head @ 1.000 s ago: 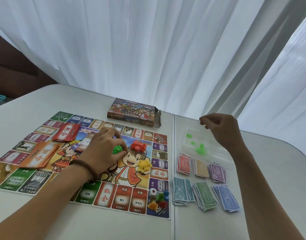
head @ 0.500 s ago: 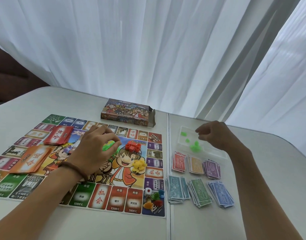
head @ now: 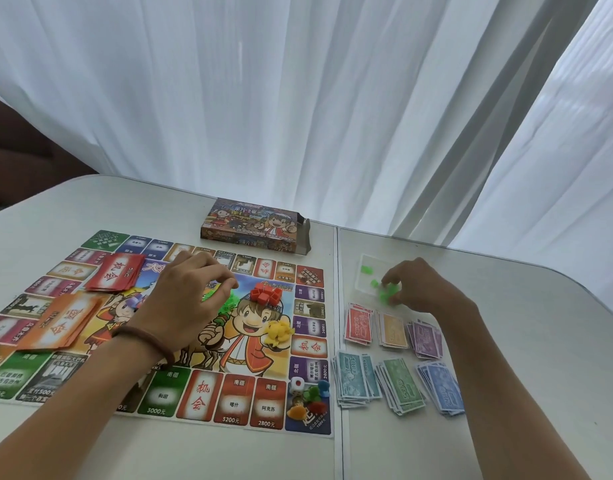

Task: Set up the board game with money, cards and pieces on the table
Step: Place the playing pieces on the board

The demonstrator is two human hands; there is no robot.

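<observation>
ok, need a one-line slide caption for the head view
Left hand over green pieces on the board; right hand pinches more green tokens from a clear packet, beside sorted money stacks.

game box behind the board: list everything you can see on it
The game box is a flat rectangular carton, cardboard by the look, with bright cartoon figures printed on its top and artwork on its near side. It lies flat on the white table, right at the far edge of the board. Whether box and board touch cannot be told. The flap at its right end stands open, and the inside is hidden. The left hand and right hand are clear of it.
</observation>
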